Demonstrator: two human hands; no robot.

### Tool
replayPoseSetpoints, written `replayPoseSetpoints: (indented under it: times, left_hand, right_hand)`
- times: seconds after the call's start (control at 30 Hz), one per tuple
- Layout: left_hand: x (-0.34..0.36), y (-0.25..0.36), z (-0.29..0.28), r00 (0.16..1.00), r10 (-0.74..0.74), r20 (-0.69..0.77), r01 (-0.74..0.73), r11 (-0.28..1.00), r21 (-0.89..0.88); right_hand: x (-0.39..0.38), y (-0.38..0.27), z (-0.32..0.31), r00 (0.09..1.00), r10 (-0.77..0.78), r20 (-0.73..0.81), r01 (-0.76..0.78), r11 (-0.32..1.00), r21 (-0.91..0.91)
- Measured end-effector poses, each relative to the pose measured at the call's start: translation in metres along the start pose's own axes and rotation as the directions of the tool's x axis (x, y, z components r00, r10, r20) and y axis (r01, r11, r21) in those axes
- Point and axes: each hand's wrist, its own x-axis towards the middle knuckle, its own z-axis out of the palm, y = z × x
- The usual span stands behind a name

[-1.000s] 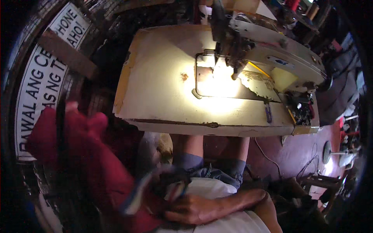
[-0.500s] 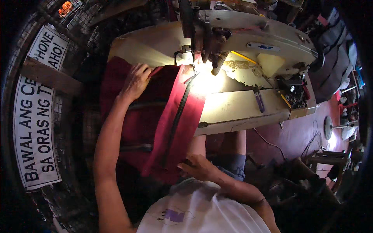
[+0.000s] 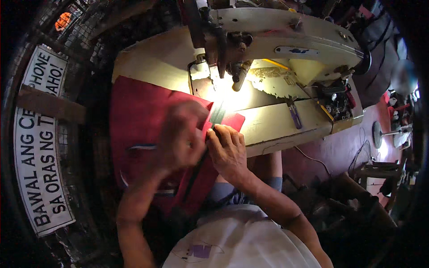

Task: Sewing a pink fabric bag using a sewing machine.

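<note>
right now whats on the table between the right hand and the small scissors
In the head view, only bare cream table top lies between the right hand on the red fabric and the small scissors.

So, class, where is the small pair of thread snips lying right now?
In the head view, the thread snips lie on the sewing table, right of the lit needle area, under the sewing machine arm.

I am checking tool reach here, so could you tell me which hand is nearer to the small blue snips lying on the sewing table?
Right. The right hand rests on the red fabric at the table edge, just left of the snips; the blurred left hand lies farther left.
</note>
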Motion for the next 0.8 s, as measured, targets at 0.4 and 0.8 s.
replayPoseSetpoints:
  times: [0.4, 0.8]
  left_hand:
    - [0.015, -0.014, 0.088, 0.946, -0.32, 0.045, 0.295, 0.912, 0.284]
    - [0.012, -0.011, 0.096, 0.894, -0.446, 0.029, 0.447, 0.894, -0.018]
  right_hand:
    - [-0.013, 0.004, 0.007, 0.995, 0.022, -0.099, -0.013, 0.996, 0.084]
    - [-0.016, 0.015, 0.005, 0.989, 0.015, -0.147, 0.022, 0.968, 0.249]
